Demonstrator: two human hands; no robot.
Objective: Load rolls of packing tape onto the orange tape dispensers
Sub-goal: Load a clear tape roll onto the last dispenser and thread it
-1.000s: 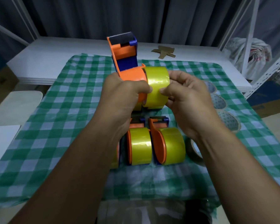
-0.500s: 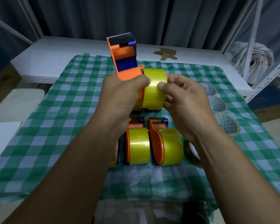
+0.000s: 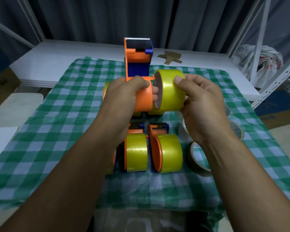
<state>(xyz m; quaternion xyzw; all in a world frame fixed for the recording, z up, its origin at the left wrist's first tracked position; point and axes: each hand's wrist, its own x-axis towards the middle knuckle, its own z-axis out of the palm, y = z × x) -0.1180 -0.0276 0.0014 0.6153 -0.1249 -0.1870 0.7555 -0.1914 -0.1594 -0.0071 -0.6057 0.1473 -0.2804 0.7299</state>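
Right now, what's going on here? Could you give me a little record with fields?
Left hand: grips the orange dispenser, raised off the table
Right hand: fingers curled round a yellow tape roll
Roll versus dispenser: side by side, gap between them, roll not seated
Checked cloth: two loaded dispensers in plain view below the hands
Spare rolls: at the right, partly hidden by the right arm

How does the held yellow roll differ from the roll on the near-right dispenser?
The held roll is in the air, gripped by the right hand, with a gap to the held dispenser. The near-right roll sits flush on the near-right dispenser, standing on the checked cloth, untouched. Both are yellow, similar in size.
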